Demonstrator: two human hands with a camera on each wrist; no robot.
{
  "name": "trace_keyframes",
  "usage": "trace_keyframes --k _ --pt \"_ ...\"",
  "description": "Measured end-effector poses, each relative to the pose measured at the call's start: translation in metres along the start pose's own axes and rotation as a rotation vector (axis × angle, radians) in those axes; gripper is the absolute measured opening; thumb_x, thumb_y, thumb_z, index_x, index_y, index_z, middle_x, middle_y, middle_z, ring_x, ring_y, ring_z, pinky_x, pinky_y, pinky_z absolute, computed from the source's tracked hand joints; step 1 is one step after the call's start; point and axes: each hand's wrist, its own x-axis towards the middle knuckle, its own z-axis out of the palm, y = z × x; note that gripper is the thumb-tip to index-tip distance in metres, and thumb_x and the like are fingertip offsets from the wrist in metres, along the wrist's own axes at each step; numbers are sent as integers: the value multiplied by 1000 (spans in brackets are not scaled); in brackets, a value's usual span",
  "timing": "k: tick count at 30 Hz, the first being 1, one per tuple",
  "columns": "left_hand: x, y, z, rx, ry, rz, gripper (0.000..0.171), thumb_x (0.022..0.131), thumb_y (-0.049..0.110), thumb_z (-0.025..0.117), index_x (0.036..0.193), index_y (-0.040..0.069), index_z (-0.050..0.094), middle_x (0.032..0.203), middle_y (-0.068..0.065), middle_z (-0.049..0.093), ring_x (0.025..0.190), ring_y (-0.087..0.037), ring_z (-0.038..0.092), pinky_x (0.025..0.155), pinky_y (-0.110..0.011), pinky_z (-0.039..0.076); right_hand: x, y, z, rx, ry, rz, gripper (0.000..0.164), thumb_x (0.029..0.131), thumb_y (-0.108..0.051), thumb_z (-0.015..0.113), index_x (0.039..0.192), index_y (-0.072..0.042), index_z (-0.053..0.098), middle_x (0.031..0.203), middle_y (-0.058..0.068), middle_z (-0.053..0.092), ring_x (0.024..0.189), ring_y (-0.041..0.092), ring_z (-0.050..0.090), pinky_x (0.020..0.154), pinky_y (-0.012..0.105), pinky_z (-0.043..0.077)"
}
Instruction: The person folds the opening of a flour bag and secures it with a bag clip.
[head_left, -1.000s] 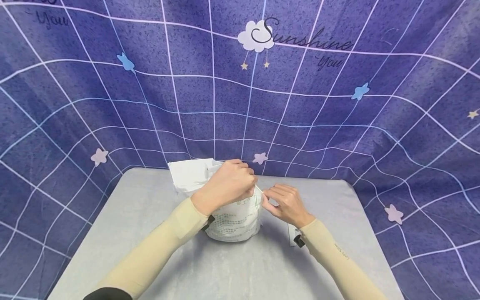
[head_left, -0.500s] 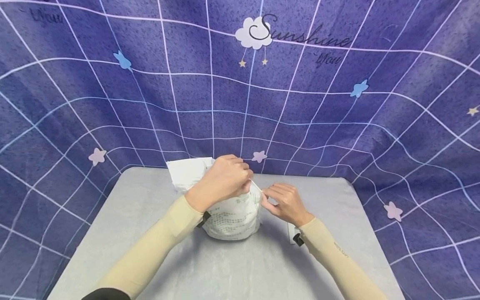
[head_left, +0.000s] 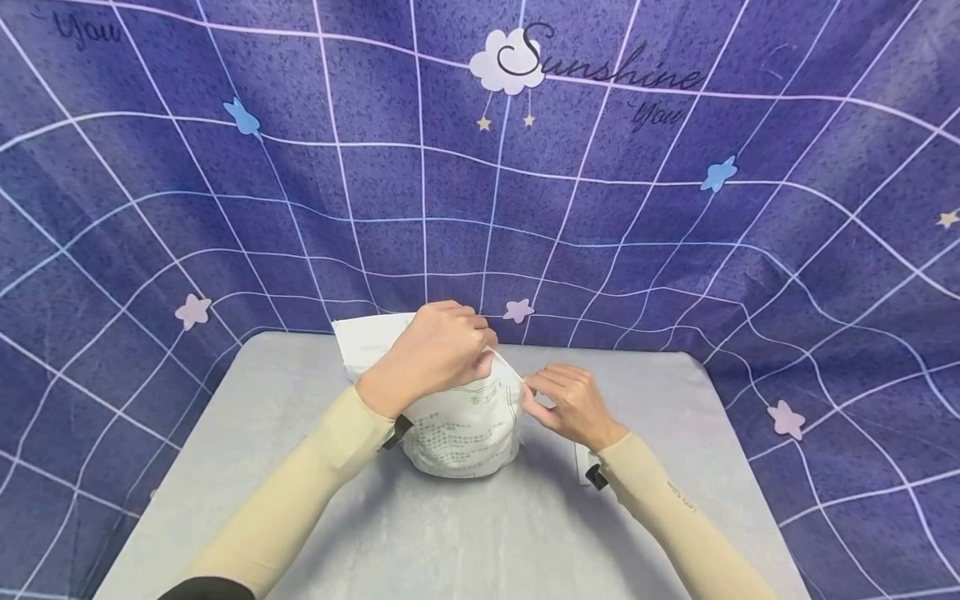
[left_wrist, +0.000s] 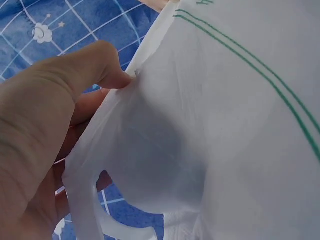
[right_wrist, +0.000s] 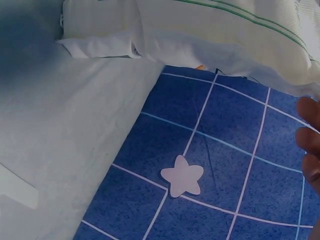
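A white plastic bag (head_left: 461,437) with green print stands on the table, bulging at its base. My left hand (head_left: 442,342) pinches its top edge, thumb on the near side in the left wrist view, where the bag (left_wrist: 240,130) shows two green lines and a cut-out handle loop (left_wrist: 82,205). With fingertips at the right end of that same edge, my right hand (head_left: 572,404) pinches the plastic. Between both hands the edge is pulled into a straight slanting line. Only a few fingers (right_wrist: 309,140) of the right hand appear in the right wrist view. The bag's contents are hidden.
A pale grey cloth covers the table (head_left: 450,550). Beside the right wrist lies a small flat white object (head_left: 583,465), partly covered by the forearm. Behind and at both sides hangs a blue-purple curtain (head_left: 390,183) with grid lines and stars.
My left hand has shifted left and slightly up, drawing out a longer straight stretch of the bag's edge. The right hand stays nearly in place.
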Motion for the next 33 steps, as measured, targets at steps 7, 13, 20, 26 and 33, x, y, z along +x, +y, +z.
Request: trace_keyframes --k 7,13,20,26,33 --pt "-2 -4 -3 -5 9 -11 11 83 15 72 75 19 77 70 8 67 64 -16 63 64 -28 52 0 1 0 11 -2 -1 15 94 -9 62 83 -12 72 69 -6 63 58 11 56 52 27 51" --pt "-4 -8 -6 -14 27 -18 9 81 15 72 74 19 75 69 7 65 65 -17 63 63 -29 52 1 1 -1 16 -2 3 15 93 -9 62 84 -13 73 69 -5 64 59 11 56 53 27 51" --pt "-7 -14 -11 -49 24 -49 9 82 13 72 76 19 77 70 8 65 65 -16 62 62 -29 51 1 1 -1 19 -1 5 15 93 -9 62 84 -13 73 69 -6 64 58 11 55 53 26 50" --pt "-11 -21 -16 -61 32 -64 11 83 14 72 78 20 78 71 10 66 65 -14 60 61 -26 51 0 2 0 22 -4 9 16 94 -9 61 84 -12 73 69 -3 65 59 11 56 53 28 51" --pt "-12 -28 -18 -71 56 -70 12 85 14 70 79 20 79 72 9 67 64 -14 60 57 -26 50 1 3 0 22 -7 11 15 93 -8 62 84 -12 72 70 -3 66 60 12 58 55 29 53"
